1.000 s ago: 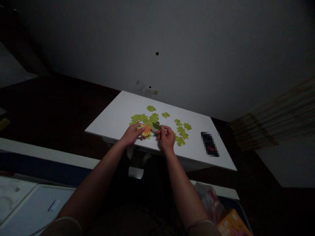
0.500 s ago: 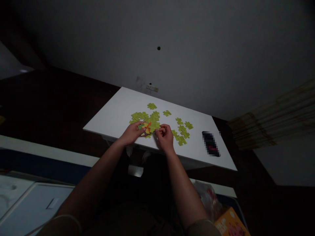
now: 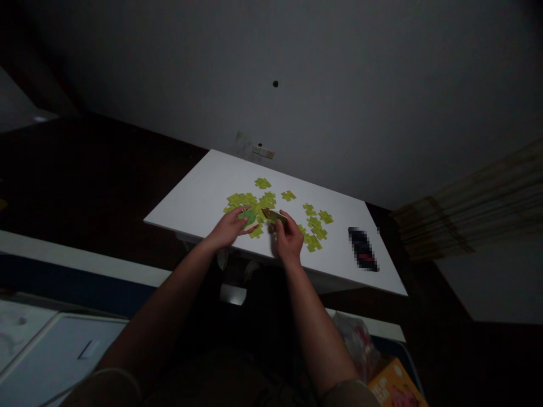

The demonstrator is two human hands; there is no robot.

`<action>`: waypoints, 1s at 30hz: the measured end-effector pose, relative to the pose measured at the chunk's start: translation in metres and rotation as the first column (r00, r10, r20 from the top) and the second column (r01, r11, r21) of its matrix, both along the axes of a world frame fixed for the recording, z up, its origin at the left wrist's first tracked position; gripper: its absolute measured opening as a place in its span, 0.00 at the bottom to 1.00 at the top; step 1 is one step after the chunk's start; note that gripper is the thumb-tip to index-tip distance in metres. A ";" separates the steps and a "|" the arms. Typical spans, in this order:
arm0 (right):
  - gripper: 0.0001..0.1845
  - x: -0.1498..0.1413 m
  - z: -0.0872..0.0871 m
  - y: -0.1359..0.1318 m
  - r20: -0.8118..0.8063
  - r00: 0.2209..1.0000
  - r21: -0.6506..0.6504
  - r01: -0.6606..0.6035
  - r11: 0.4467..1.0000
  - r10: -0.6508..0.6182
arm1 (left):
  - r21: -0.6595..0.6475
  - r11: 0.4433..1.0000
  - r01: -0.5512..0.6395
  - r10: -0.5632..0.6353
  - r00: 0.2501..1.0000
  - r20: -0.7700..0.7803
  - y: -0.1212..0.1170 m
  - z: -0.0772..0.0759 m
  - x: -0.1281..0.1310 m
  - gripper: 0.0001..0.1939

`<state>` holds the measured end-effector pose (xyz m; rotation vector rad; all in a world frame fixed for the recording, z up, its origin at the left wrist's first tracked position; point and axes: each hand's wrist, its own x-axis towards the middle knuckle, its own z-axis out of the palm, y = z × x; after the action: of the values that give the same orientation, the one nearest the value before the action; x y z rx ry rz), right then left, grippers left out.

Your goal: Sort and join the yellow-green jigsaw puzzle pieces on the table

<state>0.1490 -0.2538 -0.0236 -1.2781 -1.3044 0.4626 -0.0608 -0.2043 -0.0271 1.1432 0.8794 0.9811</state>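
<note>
Between the thumb and fingers of my left hand [image 3: 226,229] is a small stack of jigsaw puzzle pieces [image 3: 248,218], its top face mostly green. My right hand [image 3: 289,237], just to the right, pinches a jigsaw puzzle piece [image 3: 275,215] tilted nearly edge-on, so its picture is hard to make out. Yellow-green puzzle pieces [image 3: 240,200] lie in a heap beyond my left hand. More loose pieces [image 3: 316,225] of the same colour are scattered right of my right hand, and a single piece [image 3: 288,195] lies farther back.
The white table [image 3: 195,183] stands close to a grey wall with a socket [image 3: 263,151]. A dark pixelated object [image 3: 363,249] lies at the table's right. An orange box [image 3: 396,384] and a clear plastic bag [image 3: 358,342] are by my right arm.
My right hand has drawn a puzzle piece away to the right from the stack and tilted it up. The orange-and-yellow picture on my left hand's stack has given way to green.
</note>
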 end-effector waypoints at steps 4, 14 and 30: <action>0.18 -0.001 -0.004 0.002 0.299 0.942 0.030 -0.172 0.985 0.155 | -0.040 0.999 -0.033 0.035 0.998 0.052 0.000 0.002 -0.001 0.25; 0.10 -0.005 -0.009 0.000 0.506 0.850 0.180 -0.271 0.946 0.147 | -0.112 0.991 -0.079 0.091 0.990 0.112 0.000 0.009 0.000 0.34; 0.06 -0.010 0.005 -0.011 0.486 0.856 0.193 -0.299 0.935 0.173 | -0.191 0.962 -0.196 0.237 0.946 0.222 0.005 0.012 0.003 0.20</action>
<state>0.1390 -0.2645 -0.0187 -1.0365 -1.8776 0.1417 -0.0580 -0.1996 -0.0153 0.7755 0.8818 1.1776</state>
